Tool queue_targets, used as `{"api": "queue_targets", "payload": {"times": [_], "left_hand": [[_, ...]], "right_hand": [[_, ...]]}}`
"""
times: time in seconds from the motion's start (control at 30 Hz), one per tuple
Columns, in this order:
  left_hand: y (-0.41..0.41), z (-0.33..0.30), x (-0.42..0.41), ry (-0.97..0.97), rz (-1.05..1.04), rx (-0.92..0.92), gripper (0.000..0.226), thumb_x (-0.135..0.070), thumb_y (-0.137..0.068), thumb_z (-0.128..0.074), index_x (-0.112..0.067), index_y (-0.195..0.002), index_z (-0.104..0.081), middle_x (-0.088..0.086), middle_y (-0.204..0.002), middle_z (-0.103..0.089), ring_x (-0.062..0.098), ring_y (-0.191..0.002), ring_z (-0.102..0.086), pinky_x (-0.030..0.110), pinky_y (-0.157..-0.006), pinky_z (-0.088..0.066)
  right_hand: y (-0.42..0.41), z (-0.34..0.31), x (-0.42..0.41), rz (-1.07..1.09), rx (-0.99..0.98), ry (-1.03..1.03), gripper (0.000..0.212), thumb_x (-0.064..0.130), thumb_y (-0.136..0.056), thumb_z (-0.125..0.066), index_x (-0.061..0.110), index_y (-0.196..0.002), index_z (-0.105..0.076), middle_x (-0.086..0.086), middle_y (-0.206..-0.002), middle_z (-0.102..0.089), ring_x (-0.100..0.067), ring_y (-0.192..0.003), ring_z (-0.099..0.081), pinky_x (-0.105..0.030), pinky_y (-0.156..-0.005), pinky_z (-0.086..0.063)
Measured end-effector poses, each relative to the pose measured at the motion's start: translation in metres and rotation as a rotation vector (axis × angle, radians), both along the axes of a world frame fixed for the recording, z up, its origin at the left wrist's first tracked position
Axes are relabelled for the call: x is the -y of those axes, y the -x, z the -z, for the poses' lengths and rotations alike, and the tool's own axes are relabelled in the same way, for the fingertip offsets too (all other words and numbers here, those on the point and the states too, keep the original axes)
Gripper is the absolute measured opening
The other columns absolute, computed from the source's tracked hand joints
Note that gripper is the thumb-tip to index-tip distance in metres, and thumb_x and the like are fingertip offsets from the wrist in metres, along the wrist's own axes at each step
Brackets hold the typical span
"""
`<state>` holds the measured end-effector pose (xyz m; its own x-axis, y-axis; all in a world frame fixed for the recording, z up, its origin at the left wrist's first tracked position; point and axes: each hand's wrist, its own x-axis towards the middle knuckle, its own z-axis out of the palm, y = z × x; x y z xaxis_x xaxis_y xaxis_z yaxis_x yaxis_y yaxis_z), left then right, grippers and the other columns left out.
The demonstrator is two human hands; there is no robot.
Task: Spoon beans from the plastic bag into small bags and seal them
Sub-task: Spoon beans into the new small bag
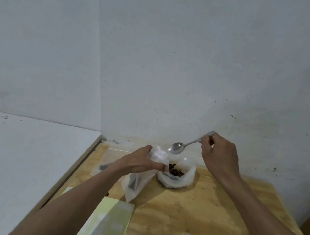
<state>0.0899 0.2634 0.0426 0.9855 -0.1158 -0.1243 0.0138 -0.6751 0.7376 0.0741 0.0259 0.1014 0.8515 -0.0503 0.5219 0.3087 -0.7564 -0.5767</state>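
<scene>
A clear plastic bag (186, 178) stands open on the wooden table (194, 225), with dark brown beans (175, 170) inside. My left hand (140, 163) grips the top of a small translucent bag (136, 183), which hangs down to the table and holds a few dark beans near its bottom. My right hand (220, 157) pinches the handle of a metal spoon (177, 147). The spoon's bowl looks empty and hovers between the small bag's mouth and the bean bag.
A flat small bag (103, 161) with dark contents lies at the table's back left. A pale green packet (106, 225) lies near the front left. A white surface (22, 157) adjoins the table's left edge. A white wall stands behind.
</scene>
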Motion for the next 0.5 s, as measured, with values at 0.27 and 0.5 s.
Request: {"api": "queue_targets", "payload": {"times": [0.27, 0.5], "left_hand": [[0.004, 0.005, 0.018, 0.036, 0.051, -0.086, 0.114, -0.058, -0.074, -0.081, -0.013, -0.159, -0.020, 0.002, -0.164, -0.027, 0.023, -0.146, -0.032, 0.029, -0.098, -0.034], [-0.001, -0.009, 0.037, 0.091, 0.086, 0.008, 0.094, -0.054, -0.075, -0.083, -0.017, -0.149, -0.038, -0.006, -0.142, -0.047, 0.012, -0.118, -0.046, 0.024, -0.084, -0.041]], "right_hand": [[0.002, 0.059, 0.016, 0.193, -0.181, 0.219, 0.036, 0.029, -0.101, -0.044, 0.013, -0.072, -0.056, -0.003, -0.067, -0.060, -0.030, -0.067, -0.059, -0.032, -0.054, -0.039], [-0.002, 0.087, 0.014, 0.345, -0.379, -0.213, 0.046, 0.026, -0.099, -0.049, 0.006, -0.058, -0.056, -0.009, -0.056, -0.057, -0.028, -0.052, -0.052, -0.030, -0.049, -0.038]]}}
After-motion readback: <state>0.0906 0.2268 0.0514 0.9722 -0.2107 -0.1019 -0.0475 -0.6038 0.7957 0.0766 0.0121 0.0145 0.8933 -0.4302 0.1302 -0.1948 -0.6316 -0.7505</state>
